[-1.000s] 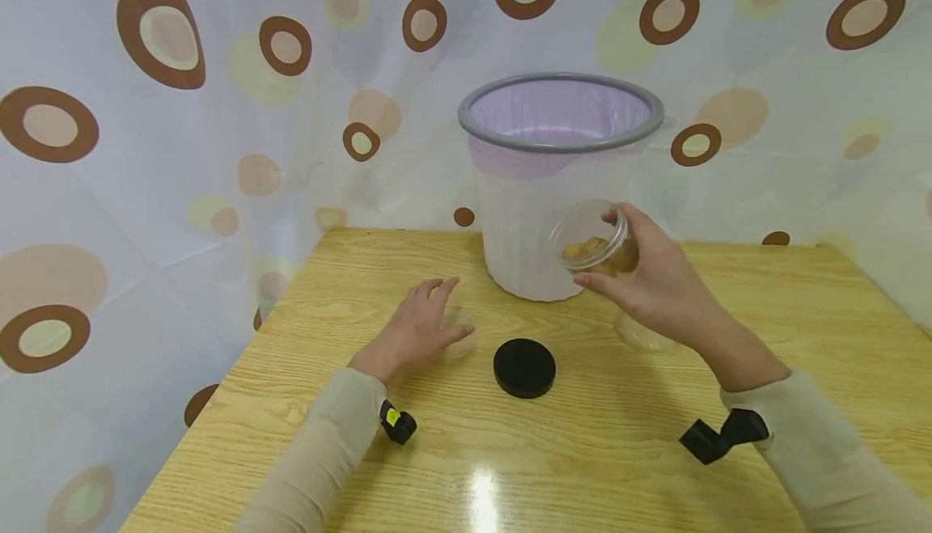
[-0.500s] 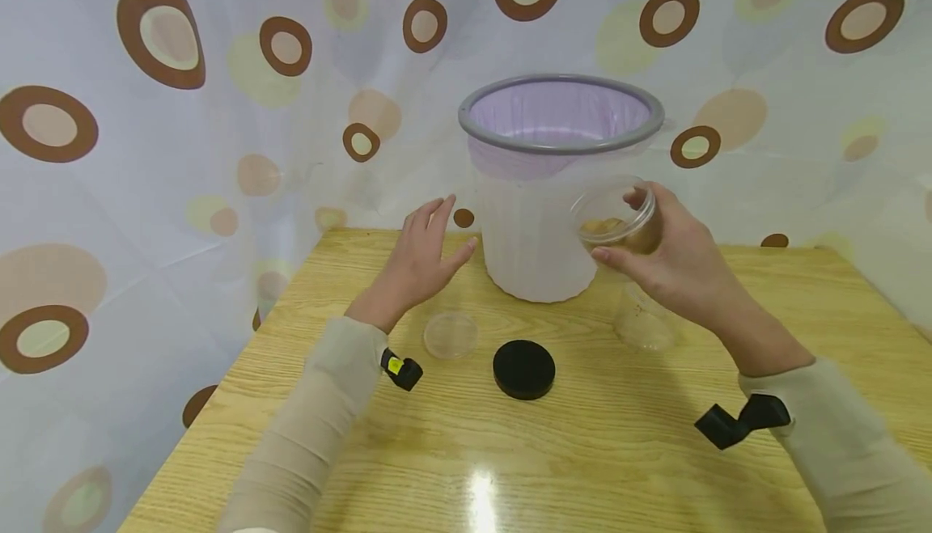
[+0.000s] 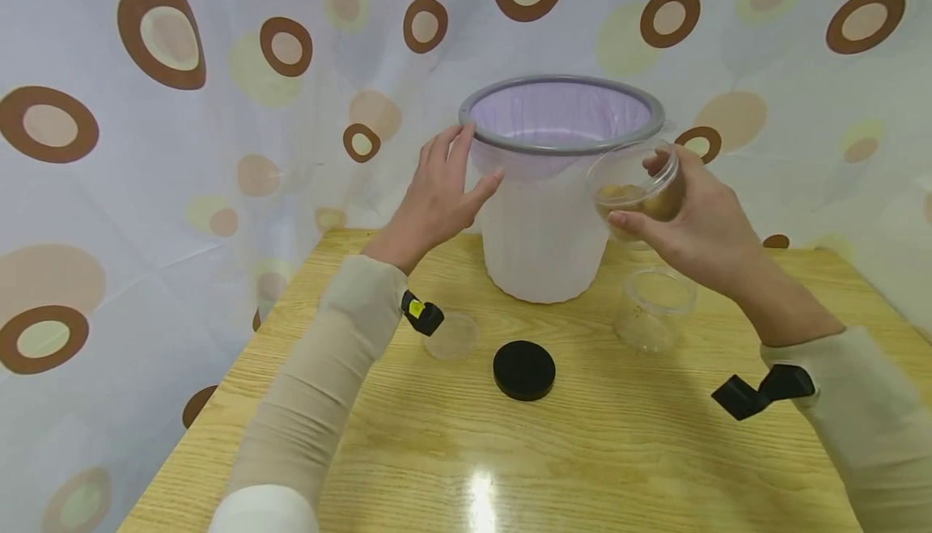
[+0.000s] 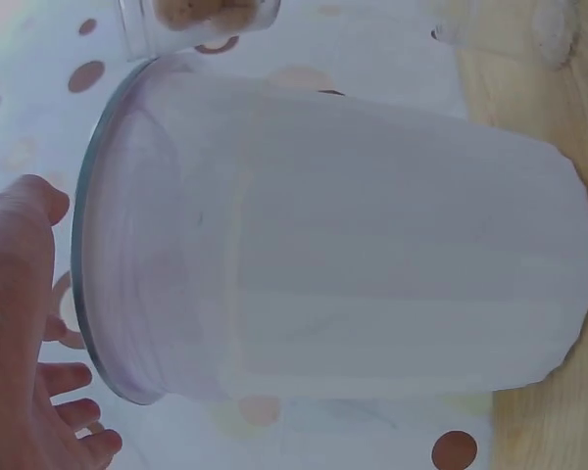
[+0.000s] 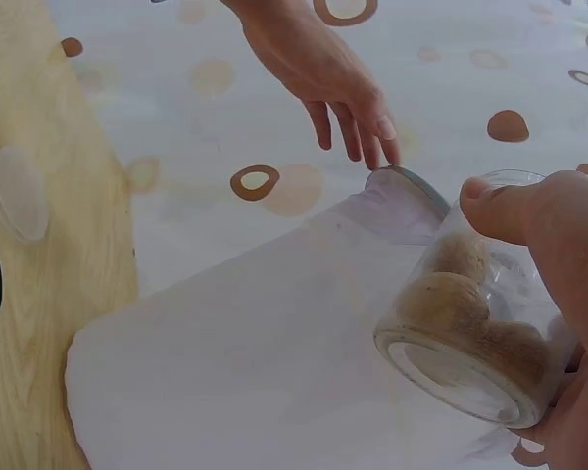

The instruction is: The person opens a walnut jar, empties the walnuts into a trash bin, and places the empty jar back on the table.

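Observation:
My right hand [image 3: 709, 230] grips a clear, uncapped jar [image 5: 461, 377] around its side, tilted with its mouth toward the left. Several brown, roundish lumps [image 5: 443, 305] lie inside it. In the head view the jar hangs in front of the right side of a white bin [image 3: 542, 234], just under the rim level. That bin has a grey ring and a purple liner. At the ring's left side is my left hand [image 3: 440, 193], fingers extended and holding nothing, fingertips right at the rim. The right wrist view also has these left fingertips [image 5: 390, 157] by the ring.
A second clear jar [image 3: 655, 315] stands uncovered on the wooden table [image 3: 408, 452], below my right hand. Front and centre lies a black round lid [image 3: 524, 370], with a clear disc [image 3: 451, 337] to its left. A patterned curtain [image 3: 182, 193] hangs behind the bin.
My left hand has risen from beside the clear disc up to the bin's rim. My right hand has lifted the jar of lumps upward and slightly right, uncovering the second jar.

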Action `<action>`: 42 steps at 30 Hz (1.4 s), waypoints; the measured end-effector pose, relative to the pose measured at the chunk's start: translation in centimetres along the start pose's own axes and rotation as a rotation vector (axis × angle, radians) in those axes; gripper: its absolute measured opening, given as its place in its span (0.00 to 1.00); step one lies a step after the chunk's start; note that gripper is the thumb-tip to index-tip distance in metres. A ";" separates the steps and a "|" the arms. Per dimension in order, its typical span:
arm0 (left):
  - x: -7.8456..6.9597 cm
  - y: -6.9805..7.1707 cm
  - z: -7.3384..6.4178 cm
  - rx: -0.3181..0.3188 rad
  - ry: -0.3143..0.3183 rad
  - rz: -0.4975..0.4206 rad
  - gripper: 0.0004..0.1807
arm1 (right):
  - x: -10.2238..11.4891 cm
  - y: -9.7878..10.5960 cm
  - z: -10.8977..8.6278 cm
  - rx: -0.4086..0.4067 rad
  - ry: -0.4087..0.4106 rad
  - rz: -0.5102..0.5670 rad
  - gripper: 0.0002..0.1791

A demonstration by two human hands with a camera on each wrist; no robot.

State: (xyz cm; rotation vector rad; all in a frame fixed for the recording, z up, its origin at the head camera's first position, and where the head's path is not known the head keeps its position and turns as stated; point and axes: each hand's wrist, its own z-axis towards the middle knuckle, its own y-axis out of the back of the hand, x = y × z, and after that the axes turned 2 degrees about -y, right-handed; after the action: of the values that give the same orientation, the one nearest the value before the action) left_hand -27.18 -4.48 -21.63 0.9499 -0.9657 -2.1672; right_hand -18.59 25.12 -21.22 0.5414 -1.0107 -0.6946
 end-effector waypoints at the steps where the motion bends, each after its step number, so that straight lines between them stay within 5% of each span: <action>1: -0.2 0.2 0.3 0.000 -0.003 0.006 0.43 | 0.1 0.2 0.1 -0.004 0.001 -0.007 0.42; 17: -2.1 1.0 4.7 0.083 0.050 0.083 0.44 | 1.6 3.9 3.8 -0.044 0.045 -0.111 0.43; 29: -2.8 1.9 6.6 0.220 0.106 0.232 0.42 | 3.0 4.8 7.3 -0.013 0.043 -0.210 0.47; 42: -3.3 1.5 6.8 0.301 0.198 0.219 0.45 | 3.6 4.6 9.4 0.042 0.168 -0.597 0.51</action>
State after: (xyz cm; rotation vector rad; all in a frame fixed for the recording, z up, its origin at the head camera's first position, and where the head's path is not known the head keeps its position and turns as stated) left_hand -30.26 -0.33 -15.90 1.1167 -1.2556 -1.7415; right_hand -24.49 24.67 -11.83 0.9391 -0.7036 -1.1341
